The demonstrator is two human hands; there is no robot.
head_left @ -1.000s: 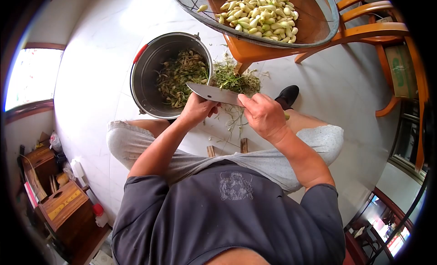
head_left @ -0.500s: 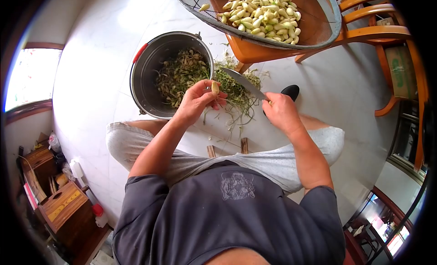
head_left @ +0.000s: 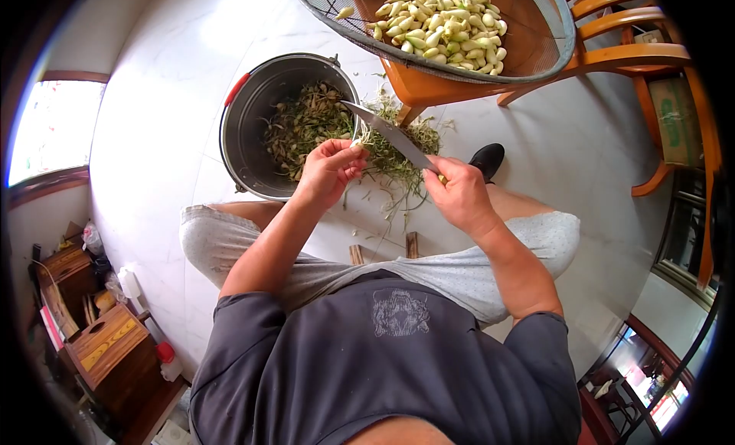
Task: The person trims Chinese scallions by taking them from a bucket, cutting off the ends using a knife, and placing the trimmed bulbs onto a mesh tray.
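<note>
The person sits over a pale floor (head_left: 168,78), and the step in hand looks like trimming a small bulb with a cleaver. The left hand (head_left: 331,168) is curled nearly closed, its fingertips (head_left: 354,149) pinching a small pale piece (head_left: 357,143), likely a bulb or clove, though it is too small to make out clearly. The right hand (head_left: 458,191) is wrapped fully around the handle of the cleaver (head_left: 389,133), whose blade runs from that fist toward 10 o'clock, its tip over the rim of the steel bucket (head_left: 243,131) and its edge just beside the pinched piece. The bucket, at 12 o'clock from the left hand, holds a mass of greenish-brown trimmings (head_left: 302,123); more green stalks (head_left: 398,150) lie heaped on the floor at the bucket's 3 o'clock side, under the blade. At 1 o'clock from the hands a round mesh tray (head_left: 536,51) rests on an orange wooden chair (head_left: 612,55), carrying a heap of peeled pale pieces (head_left: 436,24). Judging from this, the next move calls for a short, controlled cut close to the left fingertips, with the blade kept angled away from them, so that the waste can fall toward the bucket.
</note>
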